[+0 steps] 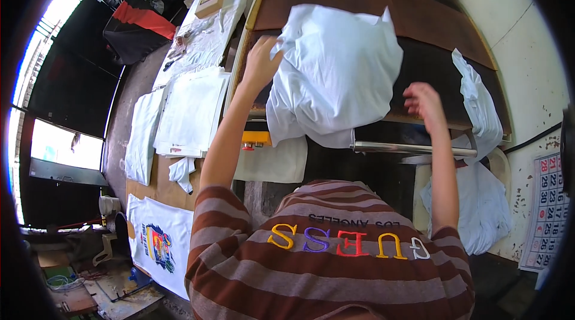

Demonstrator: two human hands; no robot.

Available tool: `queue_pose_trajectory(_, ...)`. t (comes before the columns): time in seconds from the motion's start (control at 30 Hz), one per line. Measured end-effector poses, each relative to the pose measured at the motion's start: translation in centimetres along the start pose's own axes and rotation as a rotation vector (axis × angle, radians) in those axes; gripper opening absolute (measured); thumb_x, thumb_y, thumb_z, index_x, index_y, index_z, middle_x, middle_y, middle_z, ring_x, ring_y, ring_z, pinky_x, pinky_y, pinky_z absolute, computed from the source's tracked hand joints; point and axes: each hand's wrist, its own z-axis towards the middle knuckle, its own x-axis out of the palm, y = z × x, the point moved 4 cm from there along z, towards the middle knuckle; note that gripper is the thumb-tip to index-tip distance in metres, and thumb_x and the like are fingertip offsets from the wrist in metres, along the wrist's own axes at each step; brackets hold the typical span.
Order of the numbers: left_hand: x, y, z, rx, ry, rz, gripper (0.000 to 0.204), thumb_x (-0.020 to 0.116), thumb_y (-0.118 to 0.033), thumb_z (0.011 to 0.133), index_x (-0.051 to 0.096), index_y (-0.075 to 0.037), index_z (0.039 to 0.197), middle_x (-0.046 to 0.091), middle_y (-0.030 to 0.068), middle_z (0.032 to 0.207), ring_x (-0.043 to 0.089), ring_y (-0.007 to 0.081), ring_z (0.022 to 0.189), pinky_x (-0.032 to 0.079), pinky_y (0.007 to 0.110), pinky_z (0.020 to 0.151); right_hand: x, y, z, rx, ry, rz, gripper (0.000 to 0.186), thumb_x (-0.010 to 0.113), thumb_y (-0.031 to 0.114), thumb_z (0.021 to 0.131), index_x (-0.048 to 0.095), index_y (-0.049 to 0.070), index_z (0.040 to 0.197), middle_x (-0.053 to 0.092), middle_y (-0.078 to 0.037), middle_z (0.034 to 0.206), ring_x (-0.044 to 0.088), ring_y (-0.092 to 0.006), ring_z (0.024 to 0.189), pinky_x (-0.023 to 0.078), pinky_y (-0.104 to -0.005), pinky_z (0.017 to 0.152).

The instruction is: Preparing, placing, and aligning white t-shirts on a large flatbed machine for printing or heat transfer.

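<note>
A white cloth (341, 68), soft like T-shirt fabric, billows over the brown padded bed of a large press-like table (431, 74). Its lower edge hangs past the table's front. My left hand (263, 59) is closed at the cloth's left edge, fingers pinching a fold. To the right of the cloth, my right hand (424, 103) is held in the air with its fingers apart and loosely bent, touching nothing. Below that hand runs a metal bar (413, 148) along the table front. Whether the cloth is a whole garment I cannot tell.
Left stands a side table with stacked white sheets (191, 110), a small box (209, 2) and a printed white cloth piece (159, 245). A yellow control box (256, 138) with a red button sits at the front. White cloths (470, 206) lie heaped on a chair at right.
</note>
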Motion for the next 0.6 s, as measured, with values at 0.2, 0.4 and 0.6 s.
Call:
queue_pose_trajectory(0.2,1.5,6.4,-13.8,-0.448,0.028,0.266,0.023,0.057,-0.026,0.075,0.060,-0.004,0.081,0.058,0.0146,0.072,0.056,0.0314,0.070,0.043,0.040,0.064,3.9,-8.4,-2.2,0.042,-0.037,-0.600,0.051,0.054,0.045,0.077,0.061,-0.004,0.068,0.057,-0.012,0.057,0.053,-0.0169,0.054,0.040,-0.0301,0.053)
queue_pose_trajectory(0.4,4.4,3.0,-16.1,-0.728,0.239,0.096,0.040,0.062,-0.038,0.071,0.055,0.000,0.063,0.057,0.0176,0.071,0.054,0.0348,0.071,0.040,0.044,0.062,8.7,-9.4,-1.6,0.260,0.017,-0.390,0.038,0.061,0.037,0.074,0.061,0.000,0.074,0.057,-0.004,0.065,0.050,-0.0112,0.056,0.039,-0.0241,0.050)
queue_pose_trajectory(0.6,0.6,1.7,-14.3,-0.872,-0.166,-1.588,0.036,0.050,-0.019,0.082,0.047,0.004,0.110,0.055,0.0135,0.106,0.052,0.0221,0.101,0.040,0.034,0.088,7.1,-1.6,-0.8,-0.096,0.155,0.839,0.024,0.051,0.012,0.080,0.053,0.002,0.102,0.056,-0.008,0.101,0.051,-0.0166,0.096,0.037,-0.0323,0.088)
